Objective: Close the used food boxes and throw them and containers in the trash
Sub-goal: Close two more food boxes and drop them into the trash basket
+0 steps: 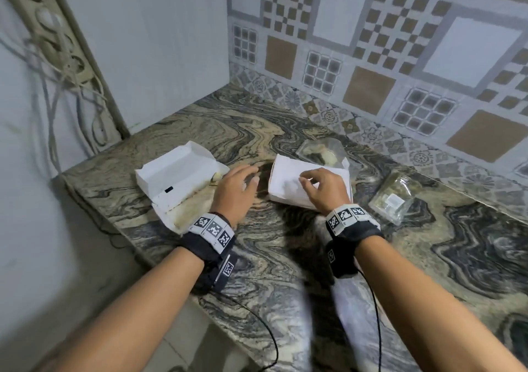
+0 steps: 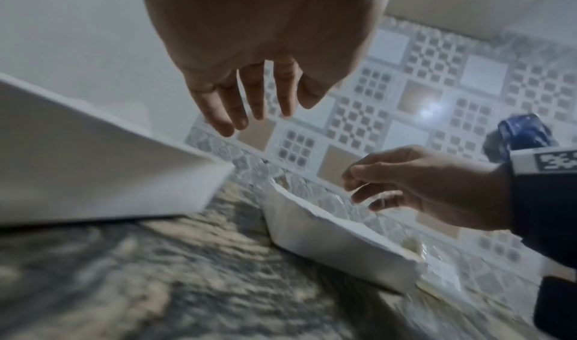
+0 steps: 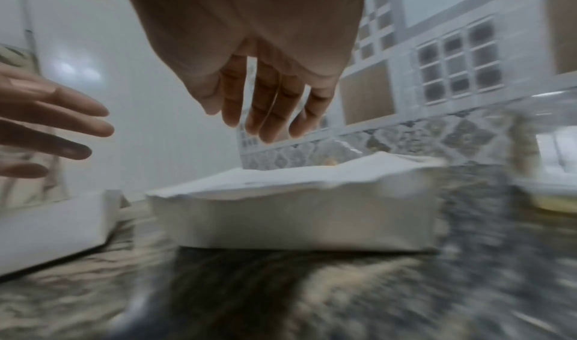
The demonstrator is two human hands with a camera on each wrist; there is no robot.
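Now both hands empty — left hand [image 1: 238, 184] fingers spread, right hand [image 1: 323, 188] loosely curled above closed box [image 1: 288, 188].

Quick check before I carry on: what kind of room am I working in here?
Most likely a home kitchen corner: a veined stone countertop set against a patterned tile backsplash, with used white food boxes and clear plastic containers lying on it. No trash bin shows in any view.
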